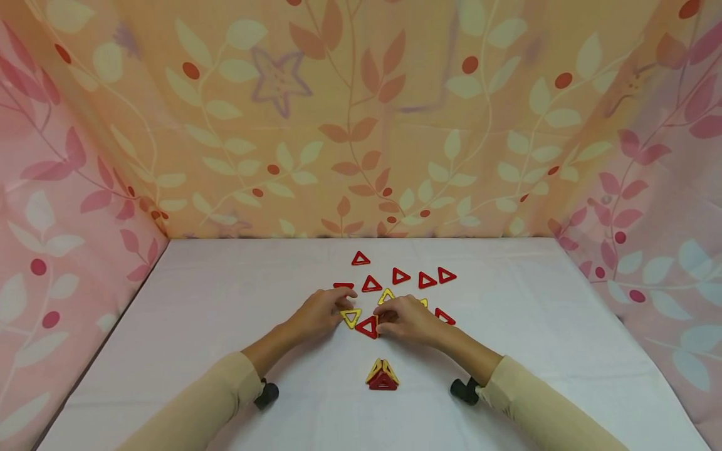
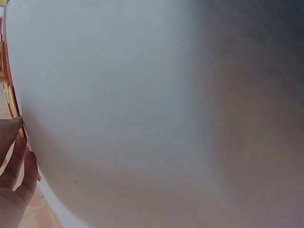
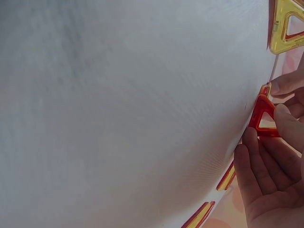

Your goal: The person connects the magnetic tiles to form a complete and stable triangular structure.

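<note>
My left hand [image 1: 323, 312] pinches a yellow triangular tile [image 1: 351, 319] at its edge, low over the table; the left wrist view shows its fingertips at the far left edge. Beside that tile, and touching or nearly touching it, lies a red triangular tile [image 1: 361, 327]. With thumb and fingers my right hand [image 1: 410, 318] holds another red triangular tile [image 3: 272, 132] upright on the table, seen edge-on from the head. Closer to me stands a small pyramid [image 1: 383, 381] of tiles, with a red face toward me and yellow faces behind.
Beyond the hands lie several loose red tiles [image 1: 447, 275] and a yellow tile [image 1: 387, 297]. A red tile [image 1: 444, 317] sits right of my right hand, partly hidden by it. White cloth [image 1: 214, 282] covers the table; patterned curtains [image 1: 361, 156] stand behind and at both sides.
</note>
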A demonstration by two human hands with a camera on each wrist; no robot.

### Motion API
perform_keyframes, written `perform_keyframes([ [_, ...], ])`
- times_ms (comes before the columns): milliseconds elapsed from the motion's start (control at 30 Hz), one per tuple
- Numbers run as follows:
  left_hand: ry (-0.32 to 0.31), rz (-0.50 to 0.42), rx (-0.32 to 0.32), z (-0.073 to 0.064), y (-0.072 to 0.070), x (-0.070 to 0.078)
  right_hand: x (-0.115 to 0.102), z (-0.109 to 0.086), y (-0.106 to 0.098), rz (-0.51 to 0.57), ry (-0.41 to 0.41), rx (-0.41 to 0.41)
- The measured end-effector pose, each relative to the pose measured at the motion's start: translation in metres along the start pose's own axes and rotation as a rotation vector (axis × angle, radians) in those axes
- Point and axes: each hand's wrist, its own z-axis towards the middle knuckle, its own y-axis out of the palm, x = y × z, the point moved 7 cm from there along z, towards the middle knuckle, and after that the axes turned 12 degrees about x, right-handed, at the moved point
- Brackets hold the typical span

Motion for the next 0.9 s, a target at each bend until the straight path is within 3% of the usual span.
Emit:
perform_keyframes([
  [567, -0.012, 0.011, 0.006, 0.0034, 0.0022, 0.0003, 0.0002, 0.0001, -0.0003, 0.002, 0.012, 0.001],
  [900, -0.077, 0.011, -0.005, 0.0035, 0.0038, 0.0000, 0.0003, -0.0003, -0.0004, -0.003, 0.004, -0.002],
])
